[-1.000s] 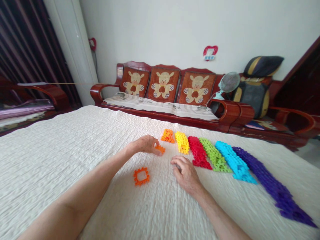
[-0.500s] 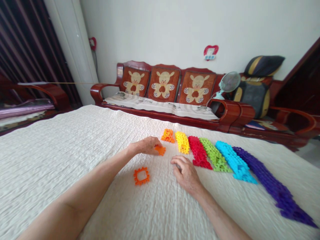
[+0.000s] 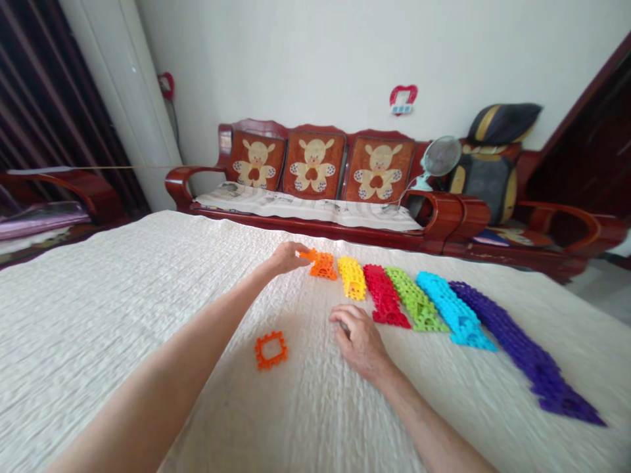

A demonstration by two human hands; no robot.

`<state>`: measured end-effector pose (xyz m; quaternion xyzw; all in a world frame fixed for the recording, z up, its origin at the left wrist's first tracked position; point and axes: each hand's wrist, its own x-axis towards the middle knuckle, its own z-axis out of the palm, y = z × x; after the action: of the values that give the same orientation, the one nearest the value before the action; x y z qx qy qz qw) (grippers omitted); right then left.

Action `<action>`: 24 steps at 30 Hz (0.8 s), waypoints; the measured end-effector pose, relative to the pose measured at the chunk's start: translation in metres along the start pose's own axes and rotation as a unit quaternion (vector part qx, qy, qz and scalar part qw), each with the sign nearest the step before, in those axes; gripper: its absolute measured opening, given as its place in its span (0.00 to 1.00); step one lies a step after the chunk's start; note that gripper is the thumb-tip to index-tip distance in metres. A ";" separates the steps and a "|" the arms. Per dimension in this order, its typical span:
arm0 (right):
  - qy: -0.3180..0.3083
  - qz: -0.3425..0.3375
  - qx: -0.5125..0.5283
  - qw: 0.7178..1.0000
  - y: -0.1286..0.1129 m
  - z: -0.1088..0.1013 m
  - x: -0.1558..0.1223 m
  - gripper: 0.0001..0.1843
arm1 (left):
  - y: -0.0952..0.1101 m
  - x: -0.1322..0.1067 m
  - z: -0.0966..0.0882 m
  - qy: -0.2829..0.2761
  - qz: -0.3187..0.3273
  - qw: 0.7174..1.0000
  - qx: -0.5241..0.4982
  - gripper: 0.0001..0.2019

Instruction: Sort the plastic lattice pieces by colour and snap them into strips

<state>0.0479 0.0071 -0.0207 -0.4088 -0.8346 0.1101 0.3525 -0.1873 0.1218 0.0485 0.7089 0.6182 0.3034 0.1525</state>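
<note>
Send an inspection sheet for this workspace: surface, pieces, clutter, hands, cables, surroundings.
Surface: white quilted cover, ridged texture.
Pieces: orange stack, yellow stack, red stack, green stack, blue stack, purple stack, left to right; loose orange frame lies nearer the viewer.
Clutter: piled items on the far-left seat, identity unclear.
Left hand: holds orange piece beside the orange stack; contact unclear.
Right hand: on the cover, fingers curled, holding nothing visible.
Cables: dark cable on left wall; pale cord by fan.
Surroundings: wooden sofa, three animal cushions.
</note>
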 end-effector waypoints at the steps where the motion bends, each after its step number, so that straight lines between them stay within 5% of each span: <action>1: 0.002 -0.001 0.001 1.000 0.000 0.000 0.000 0.14 | -0.001 0.008 0.005 0.013 0.003 1.000 -0.025 0.13; 4: 0.007 -0.003 0.005 1.000 0.001 0.001 -0.001 0.15 | -0.007 0.030 0.021 0.025 -0.022 0.988 -0.151 0.11; 8: 0.007 -0.005 0.009 1.000 0.001 0.000 -0.001 0.14 | -0.016 0.047 0.040 0.023 -0.066 0.937 -0.342 0.11; 11: 0.005 -0.003 0.013 1.000 0.001 0.000 -0.001 0.14 | -0.020 0.052 0.048 0.055 -0.064 0.915 -0.394 0.12; 20: 0.007 0.001 0.011 1.000 -0.001 -0.001 -0.002 0.15 | -0.019 0.058 0.068 0.105 -0.053 0.967 -0.226 0.14; 24: 0.004 -0.002 0.009 1.000 -0.001 -0.001 -0.003 0.15 | -0.023 0.060 0.073 0.083 -0.028 0.986 -0.140 0.11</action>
<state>0.0495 0.0042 -0.0208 -0.4047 -0.8326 0.1157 0.3600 -0.1569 0.1958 -0.0064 0.6355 0.5997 0.4401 0.2069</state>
